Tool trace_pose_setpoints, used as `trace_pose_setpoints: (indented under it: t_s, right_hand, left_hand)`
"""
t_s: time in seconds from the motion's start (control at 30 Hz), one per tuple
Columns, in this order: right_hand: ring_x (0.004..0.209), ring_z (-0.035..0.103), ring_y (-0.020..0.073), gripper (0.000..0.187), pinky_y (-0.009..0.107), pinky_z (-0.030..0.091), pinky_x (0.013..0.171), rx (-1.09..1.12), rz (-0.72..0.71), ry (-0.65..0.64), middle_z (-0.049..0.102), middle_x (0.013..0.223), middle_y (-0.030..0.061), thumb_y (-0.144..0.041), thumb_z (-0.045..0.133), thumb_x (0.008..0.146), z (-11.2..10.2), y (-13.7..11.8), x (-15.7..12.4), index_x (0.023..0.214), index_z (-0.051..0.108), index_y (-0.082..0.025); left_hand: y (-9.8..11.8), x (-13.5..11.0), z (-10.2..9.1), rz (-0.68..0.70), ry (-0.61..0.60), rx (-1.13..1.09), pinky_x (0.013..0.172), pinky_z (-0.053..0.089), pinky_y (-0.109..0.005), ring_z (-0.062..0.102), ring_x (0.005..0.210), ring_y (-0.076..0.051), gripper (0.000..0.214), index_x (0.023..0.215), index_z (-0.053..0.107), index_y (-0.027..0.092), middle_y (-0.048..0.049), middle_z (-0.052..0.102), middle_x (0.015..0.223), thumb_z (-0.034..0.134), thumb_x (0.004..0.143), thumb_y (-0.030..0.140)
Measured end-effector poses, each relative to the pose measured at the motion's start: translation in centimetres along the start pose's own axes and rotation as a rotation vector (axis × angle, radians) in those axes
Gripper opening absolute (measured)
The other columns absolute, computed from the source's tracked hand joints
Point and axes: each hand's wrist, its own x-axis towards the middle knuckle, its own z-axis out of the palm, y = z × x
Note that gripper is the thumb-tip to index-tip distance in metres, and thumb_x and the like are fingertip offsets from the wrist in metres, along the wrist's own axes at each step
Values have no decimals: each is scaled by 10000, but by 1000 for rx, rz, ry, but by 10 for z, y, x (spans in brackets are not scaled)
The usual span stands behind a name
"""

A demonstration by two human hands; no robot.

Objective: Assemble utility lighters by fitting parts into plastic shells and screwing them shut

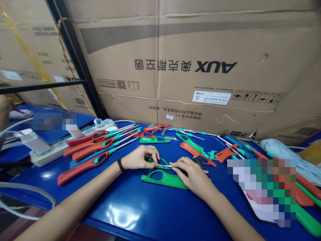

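Both hands meet over the middle of the blue table. My left hand [144, 157] pinches one end of a thin silvery part with a wire [165, 165]. The other end is gripped by the fingertips of my right hand [194, 172]. Just below lies a green lighter shell half [163, 179] with a trigger loop, its right end close to my right hand. A second green shell half [149, 160] sits behind the fingers, mostly hidden. Beside my right hand a dark-handled tool [198, 163] is partly covered.
Assembled long-nosed lighters [82, 170] lie at the left by a white power strip [40, 157]. Loose shell halves [155, 139] and metal rods spread along the back against a large cardboard box [175, 40]. More lighters [306, 217] and a blurred flat object [260, 201] are at the right.
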Motion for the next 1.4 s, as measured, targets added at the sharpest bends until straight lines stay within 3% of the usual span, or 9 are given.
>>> trace_pose_setpoints:
  t_s: [0.43,0.63,0.8,0.97,1.1,1.27,1.33,1.4]
  right_hand:
    - [880,592,189,326,330,508,808,0,-84,-67,635,965,66,-89,479,894,-7,-1,0,1129,658,-227]
    - [851,609,186,308,314,517,777,-70,-57,-88,642,949,67,-85,486,881,-9,-6,2,1056,695,-228]
    - [828,619,170,333,300,521,760,-99,-24,-112,637,952,49,-112,454,900,-13,-13,0,1069,688,-278]
    - [866,617,195,323,302,528,741,-146,-29,-102,642,944,59,-106,483,883,-11,-9,-1,1075,690,-263]
    - [890,625,192,262,315,518,789,-79,-30,-75,667,925,44,-121,505,883,-8,-6,1,1031,680,-247]
    - [995,624,201,183,343,492,864,-65,57,-9,683,1059,31,-267,539,892,-24,-4,2,1051,625,-239]
    - [987,626,234,149,383,490,842,-184,174,84,688,1022,45,-313,546,879,-37,3,1,961,639,-231]
    - [890,647,280,152,393,505,712,-353,333,108,691,917,75,-315,604,815,-48,14,-3,915,640,-206]
  left_hand:
    - [-1,0,0,-2,7,-3,764,512,-285,613,802,-140,44,683,644,131,-51,636,871,678,711,137]
    - [-1,0,1,-2,8,-16,767,507,-285,616,803,-141,56,669,626,126,-54,629,879,673,701,123]
    - [3,-1,2,44,30,99,748,508,-270,612,804,-147,50,688,637,135,-54,638,865,667,721,158]
    - [15,-2,12,170,95,321,826,492,-283,614,883,-168,154,899,685,176,-62,661,949,649,788,277]
    - [18,-2,19,239,-22,408,896,479,-299,615,994,-187,297,1121,651,246,-43,679,1083,599,832,281]
    - [14,-2,18,256,-67,431,907,479,-317,604,1031,-196,302,1152,646,263,-39,671,1133,573,860,292]
    - [14,-2,17,253,-68,429,912,478,-318,604,1034,-195,299,1152,647,263,-38,671,1135,570,865,292]
    - [15,-1,17,258,-63,422,908,482,-317,610,1023,-192,289,1140,654,264,-36,677,1123,569,865,289]
